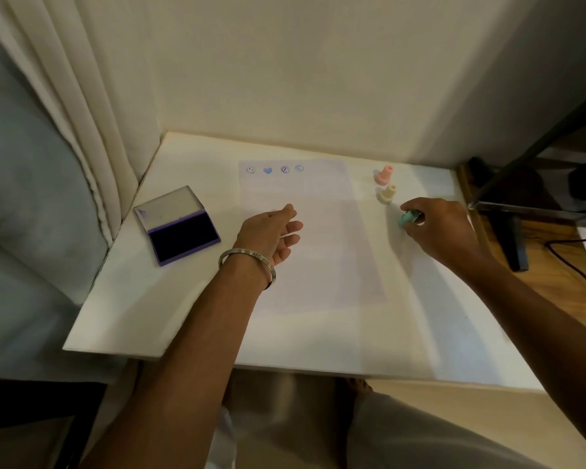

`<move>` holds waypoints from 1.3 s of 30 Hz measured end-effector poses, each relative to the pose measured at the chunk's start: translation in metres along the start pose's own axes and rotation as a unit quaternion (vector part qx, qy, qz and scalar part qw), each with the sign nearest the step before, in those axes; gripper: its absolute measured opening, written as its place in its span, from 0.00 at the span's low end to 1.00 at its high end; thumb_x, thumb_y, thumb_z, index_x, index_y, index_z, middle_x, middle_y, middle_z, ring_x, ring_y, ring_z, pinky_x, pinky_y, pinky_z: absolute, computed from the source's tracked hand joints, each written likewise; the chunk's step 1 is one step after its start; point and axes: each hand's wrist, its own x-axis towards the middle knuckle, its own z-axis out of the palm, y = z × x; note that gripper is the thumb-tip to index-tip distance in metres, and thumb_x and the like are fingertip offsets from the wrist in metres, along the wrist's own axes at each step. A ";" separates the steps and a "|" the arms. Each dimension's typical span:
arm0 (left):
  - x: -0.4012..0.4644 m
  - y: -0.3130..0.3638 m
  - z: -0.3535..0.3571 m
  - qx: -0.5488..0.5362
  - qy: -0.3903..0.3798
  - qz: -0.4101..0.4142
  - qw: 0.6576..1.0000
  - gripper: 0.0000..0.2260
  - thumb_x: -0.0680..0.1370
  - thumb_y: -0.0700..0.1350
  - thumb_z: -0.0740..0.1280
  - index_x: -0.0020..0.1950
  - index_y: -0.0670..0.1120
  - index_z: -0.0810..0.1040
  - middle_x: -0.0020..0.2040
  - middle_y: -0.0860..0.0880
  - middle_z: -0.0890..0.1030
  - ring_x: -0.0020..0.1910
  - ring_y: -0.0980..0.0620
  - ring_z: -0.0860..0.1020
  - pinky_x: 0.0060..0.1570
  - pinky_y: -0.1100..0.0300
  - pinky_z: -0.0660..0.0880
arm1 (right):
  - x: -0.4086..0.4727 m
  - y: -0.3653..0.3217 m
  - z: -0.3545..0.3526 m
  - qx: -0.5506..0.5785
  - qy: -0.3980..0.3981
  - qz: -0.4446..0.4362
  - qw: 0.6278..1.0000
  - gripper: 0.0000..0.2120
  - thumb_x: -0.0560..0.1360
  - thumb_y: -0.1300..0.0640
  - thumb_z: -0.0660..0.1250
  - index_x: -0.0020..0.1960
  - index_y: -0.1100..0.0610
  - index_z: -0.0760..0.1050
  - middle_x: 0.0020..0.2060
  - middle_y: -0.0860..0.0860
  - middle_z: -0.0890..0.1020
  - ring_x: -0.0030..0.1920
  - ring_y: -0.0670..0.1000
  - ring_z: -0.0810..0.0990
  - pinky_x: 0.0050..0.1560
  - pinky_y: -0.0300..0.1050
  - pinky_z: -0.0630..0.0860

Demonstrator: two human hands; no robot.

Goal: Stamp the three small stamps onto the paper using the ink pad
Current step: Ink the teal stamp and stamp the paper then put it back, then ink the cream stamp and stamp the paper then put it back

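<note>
- Paper (305,231) lay flat on white table (149,299), four purple prints in a row along its far edge: smiley (250,170), heart (267,170), two round faces (285,169) (299,168).
- Left hand (271,235) rested on paper's left part, fingers spread loosely, nothing held; silver bangle (247,262) on wrist.
- Right hand (440,228) hovered right of paper, fingers pinched on teal stamp (407,219), tilted, base pointing left.
- Yellow stamp (386,194) stood upright just beyond, pink stamp (384,175) farther back, both on table beside paper.
- Ink pad (180,231) sat left of paper, lid open, dark purple pad exposed.
</note>
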 end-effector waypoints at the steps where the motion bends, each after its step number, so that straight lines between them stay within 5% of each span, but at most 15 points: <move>1: 0.000 0.000 0.000 0.000 0.000 0.000 1.000 0.07 0.77 0.52 0.66 0.47 0.50 0.79 0.40 0.53 0.83 0.35 0.56 0.79 0.27 0.67 0.71 | 0.000 0.000 0.000 0.000 -0.001 0.002 1.000 0.16 0.75 0.61 0.72 0.63 0.58 0.80 0.57 0.57 0.83 0.52 0.56 0.81 0.52 0.44 0.76; 10: 0.001 0.000 0.000 0.004 -0.003 0.001 1.000 0.08 0.76 0.53 0.66 0.49 0.50 0.79 0.41 0.53 0.83 0.36 0.56 0.79 0.26 0.67 0.71 | 0.005 -0.010 -0.010 0.044 0.027 0.014 0.999 0.20 0.75 0.51 0.73 0.65 0.55 0.77 0.56 0.53 0.83 0.50 0.49 0.80 0.47 0.41 0.76; 18: 0.000 0.000 0.002 0.013 -0.008 0.005 1.000 0.10 0.76 0.53 0.67 0.52 0.49 0.80 0.41 0.53 0.83 0.37 0.56 0.80 0.25 0.68 0.71 | 0.035 -0.021 -0.007 0.023 0.064 0.003 0.998 0.17 0.75 0.47 0.71 0.61 0.53 0.79 0.51 0.53 0.85 0.50 0.53 0.82 0.54 0.48 0.78; 32: -0.001 0.001 0.003 0.007 -0.010 0.009 1.000 0.07 0.76 0.51 0.67 0.48 0.50 0.80 0.40 0.53 0.84 0.36 0.56 0.81 0.25 0.68 0.72 | 0.047 -0.031 0.007 0.026 0.054 0.007 0.998 0.10 0.75 0.53 0.68 0.55 0.53 0.84 0.48 0.54 0.86 0.50 0.55 0.82 0.50 0.44 0.75; 39: -0.008 0.000 0.005 -0.029 -0.064 0.031 0.997 0.09 0.77 0.46 0.67 0.57 0.47 0.79 0.52 0.48 0.83 0.49 0.52 0.83 0.42 0.62 0.78 | 0.011 -0.077 -0.011 0.185 0.059 -0.031 0.980 0.11 0.72 0.50 0.71 0.54 0.51 0.84 0.43 0.45 0.85 0.44 0.41 0.82 0.44 0.30 0.73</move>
